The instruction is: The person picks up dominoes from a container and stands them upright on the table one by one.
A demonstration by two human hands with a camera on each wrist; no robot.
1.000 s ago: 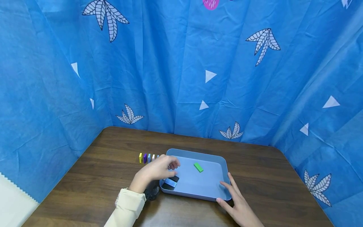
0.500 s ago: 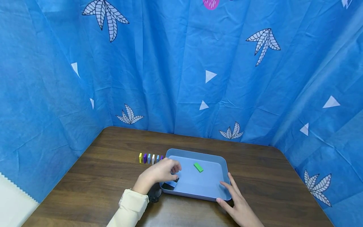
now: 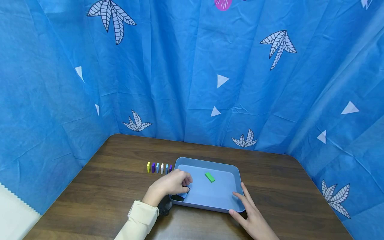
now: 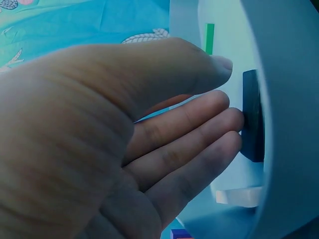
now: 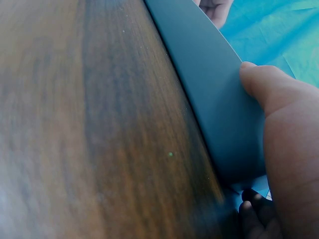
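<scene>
My left hand (image 3: 172,183) reaches over the left end of a shallow blue-grey tray (image 3: 207,207), fingers bent. In the left wrist view, its fingertips are right at a dark rectangular block (image 4: 253,114) inside the tray, with a gap between thumb and fingers. A small whitish piece (image 4: 239,196) lies near that block. The tray's floor also bears a green block (image 3: 210,177). At the tray's near right corner, my right hand (image 3: 252,218) is spread, its thumb against the near wall and other fingers along the right side.
Left of the tray, on the brown wooden table (image 3: 114,186), several small coloured blocks stand in a row, from a yellow block (image 3: 148,167) to a white block (image 3: 162,168). A blue patterned curtain (image 3: 192,83) hangs behind the table and at both sides.
My left hand has moved slightly right and lower over the tray's left end, covering more of the dark piece and uncovering more of the block row. My right hand has not moved.
</scene>
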